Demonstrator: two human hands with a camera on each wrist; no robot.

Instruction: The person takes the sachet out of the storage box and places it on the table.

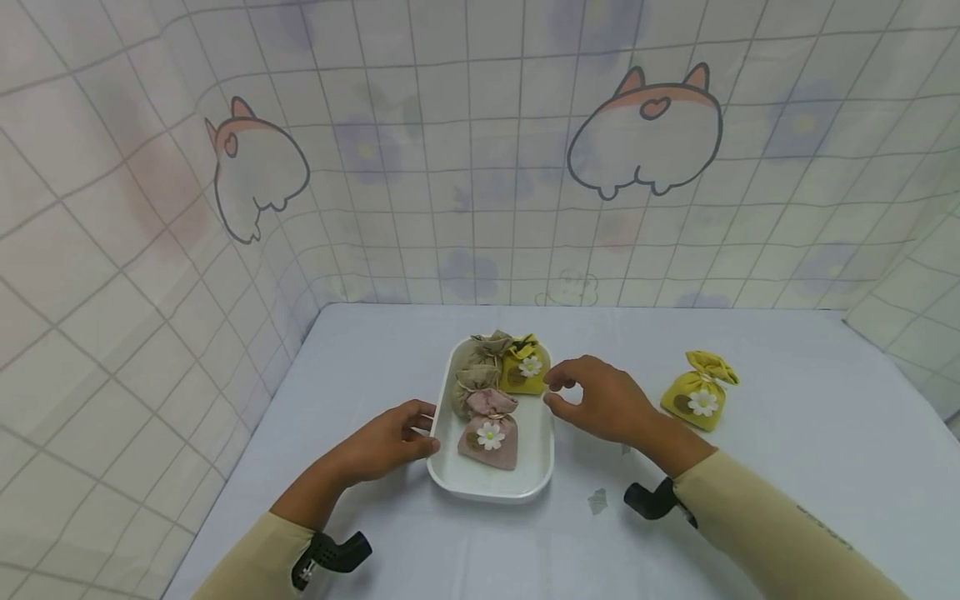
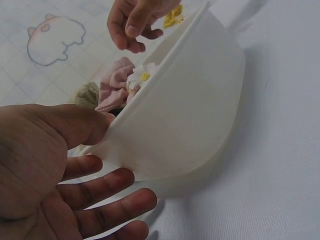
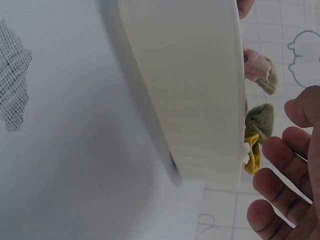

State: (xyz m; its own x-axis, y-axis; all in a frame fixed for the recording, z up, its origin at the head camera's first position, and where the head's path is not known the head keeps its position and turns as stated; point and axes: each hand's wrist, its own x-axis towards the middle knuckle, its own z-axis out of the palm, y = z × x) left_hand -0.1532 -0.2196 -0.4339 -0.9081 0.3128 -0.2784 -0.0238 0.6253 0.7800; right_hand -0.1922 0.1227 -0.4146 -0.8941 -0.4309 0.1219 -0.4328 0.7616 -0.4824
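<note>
A white tray stands mid-table and holds a pink drawstring bag with a daisy, a khaki bag and a yellow bag. My left hand grips the tray's left rim, thumb on top and fingers below the lip of the tray. My right hand hovers just off the tray's right rim near the yellow bag, fingers loosely curled and holding nothing. In the right wrist view its fingers stay apart from the tray wall.
A second yellow daisy bag sits on the pale blue cloth to the right of my right hand. A small grey mesh scrap lies in front of the tray. Tiled cartoon-print walls close the table at the back and both sides.
</note>
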